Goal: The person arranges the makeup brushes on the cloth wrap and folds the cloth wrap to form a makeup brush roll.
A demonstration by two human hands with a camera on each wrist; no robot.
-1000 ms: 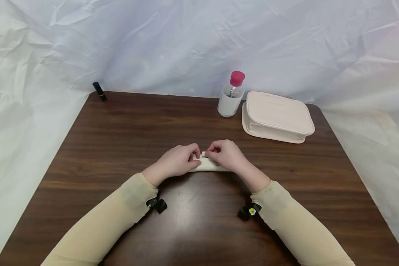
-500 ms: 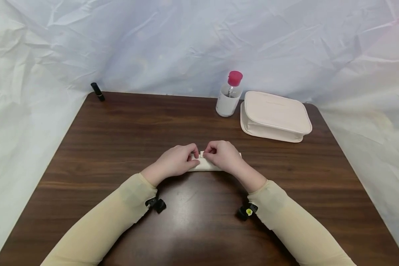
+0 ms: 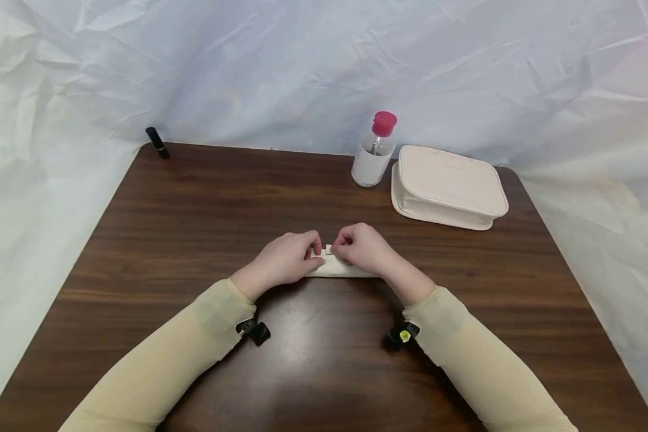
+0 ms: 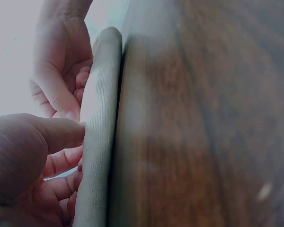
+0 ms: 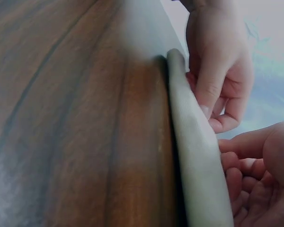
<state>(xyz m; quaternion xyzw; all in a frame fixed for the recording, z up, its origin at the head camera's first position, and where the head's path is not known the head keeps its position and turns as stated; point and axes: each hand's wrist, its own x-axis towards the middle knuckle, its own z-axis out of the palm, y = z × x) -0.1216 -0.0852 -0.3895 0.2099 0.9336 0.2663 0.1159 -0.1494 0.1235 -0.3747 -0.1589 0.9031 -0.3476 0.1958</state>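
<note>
A long, narrow cream pouch (image 3: pixel 339 268) lies flat on the table in front of the person, a small pale tab (image 3: pixel 329 249) showing at its far edge. From the left side, the left hand (image 3: pixel 288 258) holds the pouch, thumb on its upper face and fingers bent at the far edge. The right hand (image 3: pixel 363 247) pinches at the tab with thumb and forefinger and covers part of the pouch's right half. Both wrist views show the pouch's rounded near edge (image 4: pixel 102 118) with the fingers behind it; its far side is hidden there.
A clear bottle (image 3: pixel 371 162) with a pink cap and white label stands at the back. Right of it lies a cream zipped bag (image 3: pixel 450 183). A black lipstick tube (image 3: pixel 158 143) is at the far left corner of the brown table (image 3: pixel 221 198). White sheeting hangs behind.
The head view shifts slightly. Both hands stay at the pouch, the right hand moving only a little around the tab.
</note>
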